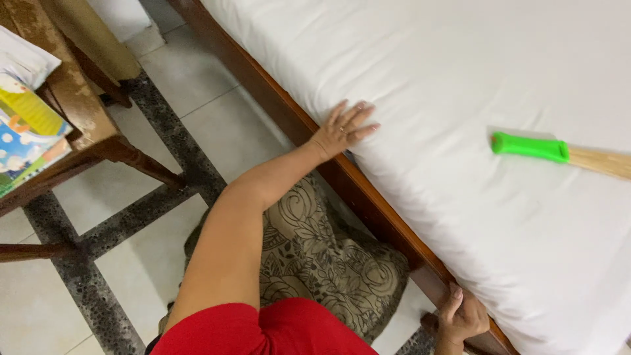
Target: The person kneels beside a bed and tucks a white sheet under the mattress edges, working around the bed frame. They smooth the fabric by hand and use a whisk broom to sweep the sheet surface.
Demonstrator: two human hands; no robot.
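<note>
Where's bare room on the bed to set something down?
The white sheet is bare between the left hand and the green-handled broom, and above both. Crowded: the wooden bed rail, gripped by the right hand.

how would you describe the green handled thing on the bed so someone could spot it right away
Start at the big white mattress in its dark wooden bed frame. Near its right side lies a broom, well apart from the left hand pressed flat by the edge. Its bright green grip and pale straw-coloured bristles are the only colour on the sheet.
</note>
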